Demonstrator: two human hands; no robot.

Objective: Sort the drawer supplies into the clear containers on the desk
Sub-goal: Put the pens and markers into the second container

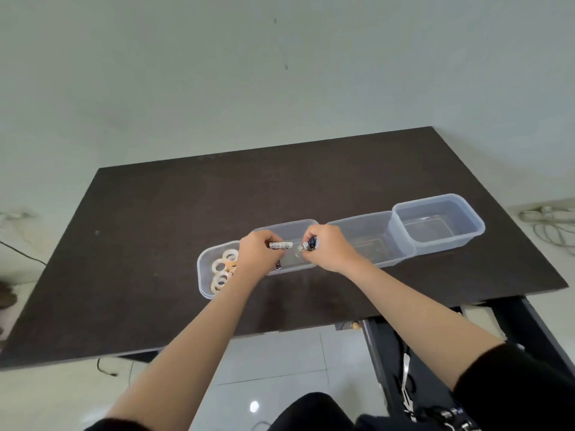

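Four clear plastic containers stand in a row on the dark desk (155, 244). Both hands hover over the second container (287, 227). My left hand (258, 256) grips white batteries (281, 245), one sticking out to the right, and a dark end (278, 266) shows below the fist. My right hand (329, 248) grips a bunch of batteries (306, 245) whose round ends face left. The leftmost container (203, 275) holds several tape rolls (225, 269). The third container (373, 241) and the fourth container (441, 223) look empty.
An open drawer (413, 353) with dark items sits below the desk's right front edge. Cables (550, 225) lie on the floor at right, and a thin cable (21, 250) runs at left. The wall stands behind the desk.
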